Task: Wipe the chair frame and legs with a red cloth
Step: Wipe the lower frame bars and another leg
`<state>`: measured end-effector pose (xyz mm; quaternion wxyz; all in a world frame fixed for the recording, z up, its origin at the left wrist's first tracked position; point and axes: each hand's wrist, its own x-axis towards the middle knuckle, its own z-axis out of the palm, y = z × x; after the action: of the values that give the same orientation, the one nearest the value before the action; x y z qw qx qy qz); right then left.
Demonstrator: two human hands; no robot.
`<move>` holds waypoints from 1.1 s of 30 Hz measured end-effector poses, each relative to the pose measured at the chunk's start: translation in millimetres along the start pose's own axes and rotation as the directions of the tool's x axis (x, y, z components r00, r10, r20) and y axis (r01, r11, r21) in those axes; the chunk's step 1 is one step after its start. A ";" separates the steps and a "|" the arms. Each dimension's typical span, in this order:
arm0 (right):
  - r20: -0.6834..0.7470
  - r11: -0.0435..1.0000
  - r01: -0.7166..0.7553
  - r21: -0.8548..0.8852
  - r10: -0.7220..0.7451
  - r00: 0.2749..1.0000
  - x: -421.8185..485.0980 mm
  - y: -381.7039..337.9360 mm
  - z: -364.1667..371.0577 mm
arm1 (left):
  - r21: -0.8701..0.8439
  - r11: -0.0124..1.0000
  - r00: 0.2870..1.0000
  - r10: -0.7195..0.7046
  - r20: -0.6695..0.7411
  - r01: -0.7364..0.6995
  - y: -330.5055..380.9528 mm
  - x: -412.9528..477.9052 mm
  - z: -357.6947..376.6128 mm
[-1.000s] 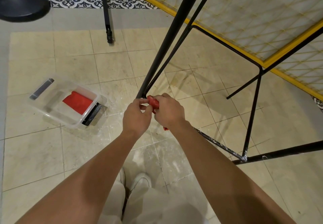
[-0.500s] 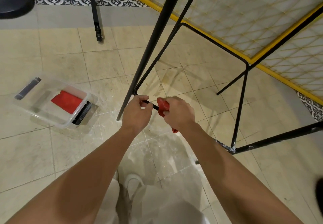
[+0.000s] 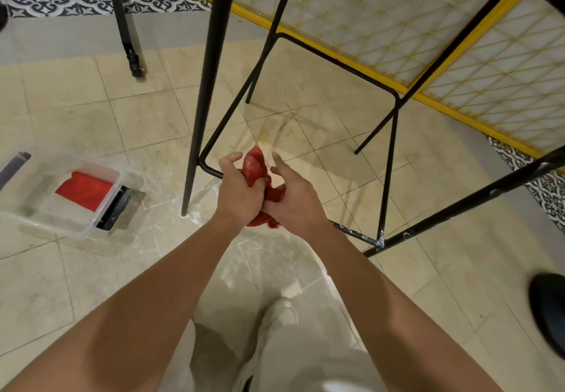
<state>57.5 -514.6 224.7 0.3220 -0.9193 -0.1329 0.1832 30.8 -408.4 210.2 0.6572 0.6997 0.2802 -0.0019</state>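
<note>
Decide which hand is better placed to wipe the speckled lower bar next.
Probably the right hand: both hold the red cloth, but the speckled lower bar runs beside its wrist, while the left hand sits at the bend.

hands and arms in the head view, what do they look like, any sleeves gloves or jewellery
The left hand and the right hand are bare: no gloves, and no rings, watch or bands that show. The left forearm and right forearm are bare too; no sleeve reaches into view. Below them: light beige trousers and a pale shoe.
</note>
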 end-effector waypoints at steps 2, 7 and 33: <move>-0.023 0.998 -0.055 -0.001 0.055 0.998 -0.9 11.1 -8.0 | 0.154 0.986 0.998 0.063 0.001 -0.063 -2.6 3.2 -1.3; -0.123 0.983 -0.184 0.014 0.184 0.975 -3.8 38.4 -15.1 | 0.386 0.907 0.981 0.193 -0.026 -0.168 -13.6 18.1 -7.2; -0.138 0.962 -0.095 -0.256 0.061 0.989 -12.5 59.6 6.9 | 0.547 0.746 0.913 0.399 0.087 -0.379 -34.9 17.9 5.5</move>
<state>50.9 -560.5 184.6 0.1983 -0.9681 -0.0986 0.1170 34.1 -407.1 170.8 0.4072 0.9020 0.1271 0.0664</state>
